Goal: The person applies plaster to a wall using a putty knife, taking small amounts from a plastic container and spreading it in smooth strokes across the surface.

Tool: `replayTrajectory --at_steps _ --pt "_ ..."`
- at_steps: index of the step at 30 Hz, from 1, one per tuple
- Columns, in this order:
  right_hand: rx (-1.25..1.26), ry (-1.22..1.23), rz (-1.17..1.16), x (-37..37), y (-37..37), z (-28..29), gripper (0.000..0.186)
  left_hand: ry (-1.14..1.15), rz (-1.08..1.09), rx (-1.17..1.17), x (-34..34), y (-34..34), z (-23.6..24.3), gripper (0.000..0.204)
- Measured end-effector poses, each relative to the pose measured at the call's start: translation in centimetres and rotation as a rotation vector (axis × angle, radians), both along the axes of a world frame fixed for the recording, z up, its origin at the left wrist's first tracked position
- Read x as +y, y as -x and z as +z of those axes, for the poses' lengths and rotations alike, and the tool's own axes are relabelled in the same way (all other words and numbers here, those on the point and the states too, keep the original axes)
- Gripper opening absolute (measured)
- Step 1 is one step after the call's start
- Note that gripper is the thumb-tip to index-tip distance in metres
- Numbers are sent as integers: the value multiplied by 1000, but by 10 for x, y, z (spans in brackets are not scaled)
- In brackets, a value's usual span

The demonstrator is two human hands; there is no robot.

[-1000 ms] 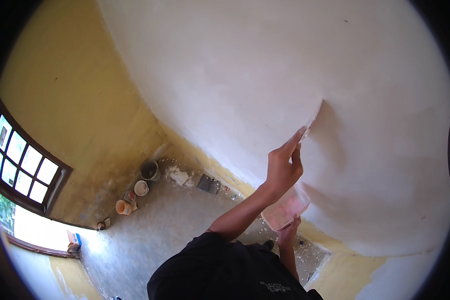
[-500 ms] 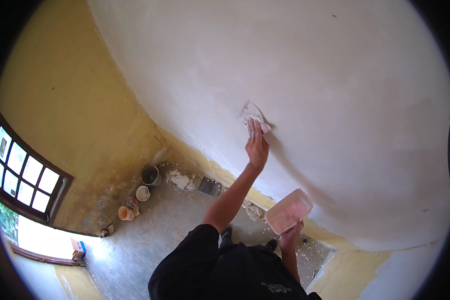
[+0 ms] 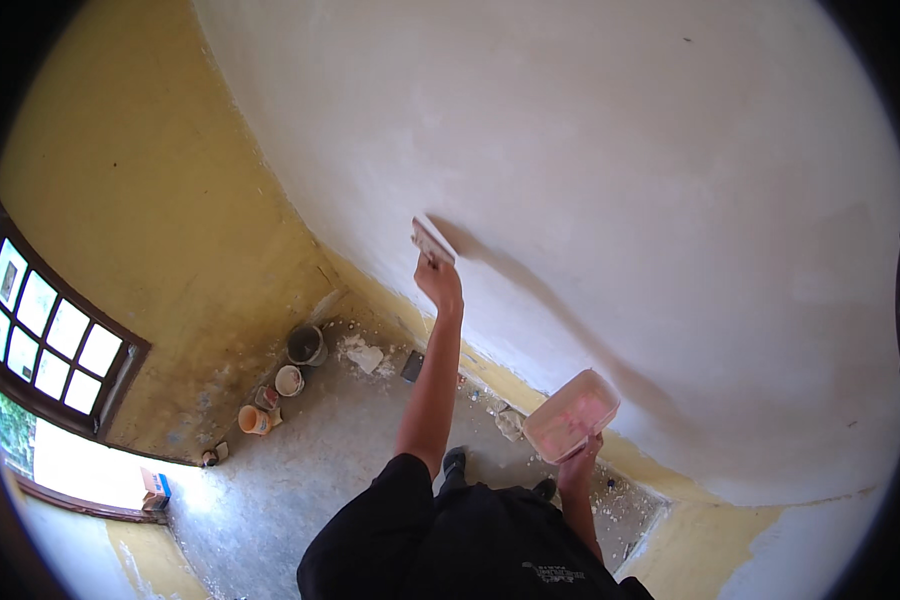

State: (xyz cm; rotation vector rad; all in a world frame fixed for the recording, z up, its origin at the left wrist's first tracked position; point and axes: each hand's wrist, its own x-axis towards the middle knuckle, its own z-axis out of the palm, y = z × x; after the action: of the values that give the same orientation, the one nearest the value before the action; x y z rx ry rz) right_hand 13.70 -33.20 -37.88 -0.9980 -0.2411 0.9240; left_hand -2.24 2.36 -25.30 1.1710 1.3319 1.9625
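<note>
Spreader (image 3: 433, 239) at white wall (image 3: 670, 180), tub (image 3: 550, 422) in hand

At left, a dark bucket (image 3: 307, 346) stands on the floor (image 3: 320, 470). Rightward, the left hand (image 3: 440, 285) clamps the near end of the spreader, which extends beyond the fingers, its far edge seemingly touching the wall. Farther right, the right hand (image 3: 580, 462) grips the tub's near edge, pink paste (image 3: 588, 410) inside.

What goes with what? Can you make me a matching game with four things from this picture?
Things:
1. Scraper
2. Tub
3. Window
4. Shirt

Clues:
A. held in the right hand
B. held in the left hand
C. black
D. framed in dark brown

Right pairs: 1-B, 2-A, 3-D, 4-C.
</note>
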Motion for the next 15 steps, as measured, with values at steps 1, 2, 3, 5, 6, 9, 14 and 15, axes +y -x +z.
replayTrajectory --at_steps 1,2,3,5,6,9,14,15 --pt "-49 59 -17 -3 -2 -6 52 14 -84 -49 4 -10 16 27" --pt "-52 59 -25 -5 -2 -6 52 26 -78 0 2 -24 31 27" --pt "-24 60 -48 -8 -2 -4 52 40 -72 50 -6 -42 48 26" --pt "3 63 -81 -12 -3 0 52 48 1 201 -47 -78 91 27" --pt "15 60 -89 -12 -4 1 52 -14 31 215 -69 -95 109 32" --pt "23 76 -69 -14 -1 1 51 -216 -105 310 -122 -123 124 48" --pt "-15 48 -71 -13 -9 -8 52 -320 -394 394 -188 -131 90 41" --pt "7 48 -56 -10 -5 4 53 -347 -473 403 -191 -119 80 42"
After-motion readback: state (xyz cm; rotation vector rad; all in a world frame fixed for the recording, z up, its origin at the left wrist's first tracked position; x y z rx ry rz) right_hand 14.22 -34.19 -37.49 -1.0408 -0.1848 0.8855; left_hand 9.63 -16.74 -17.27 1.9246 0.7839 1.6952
